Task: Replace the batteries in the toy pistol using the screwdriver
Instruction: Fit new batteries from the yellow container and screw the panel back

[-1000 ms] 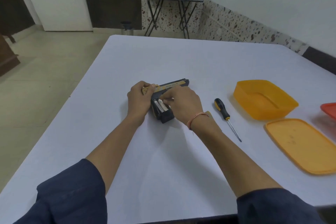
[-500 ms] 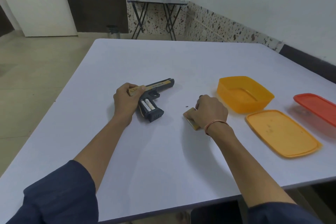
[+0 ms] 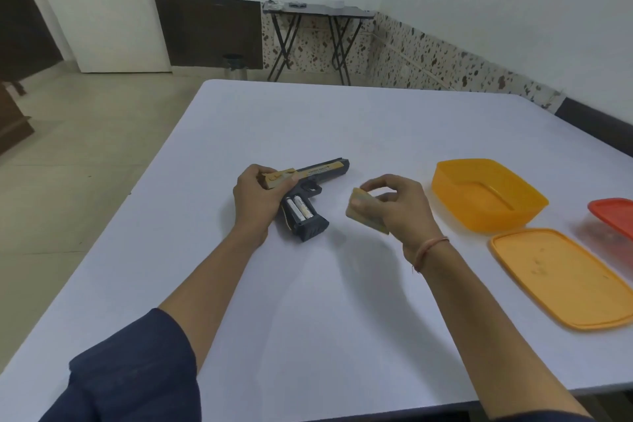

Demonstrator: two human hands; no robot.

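The dark toy pistol (image 3: 317, 176) with a tan slide lies on its side on the white table (image 3: 308, 301). Its grip points toward me, the compartment uncovered, with two white batteries (image 3: 299, 208) lying inside. My left hand (image 3: 255, 197) grips the rear of the slide and holds the pistol down. To the right, my right hand (image 3: 397, 205) pinches the tan battery cover (image 3: 364, 214) and holds it just above the table. The screwdriver is not visible, hidden behind my right hand or out of sight.
An orange tub (image 3: 486, 195) stands to the right, its orange lid (image 3: 568, 277) lying in front of it. A red lid (image 3: 613, 216) pokes in at the right edge. A small folding table (image 3: 318, 14) stands by the far wall.
My right hand left the pistol's grip, reached right to the table, took the tan cover and has lifted it. My left hand has kept its hold on the slide.
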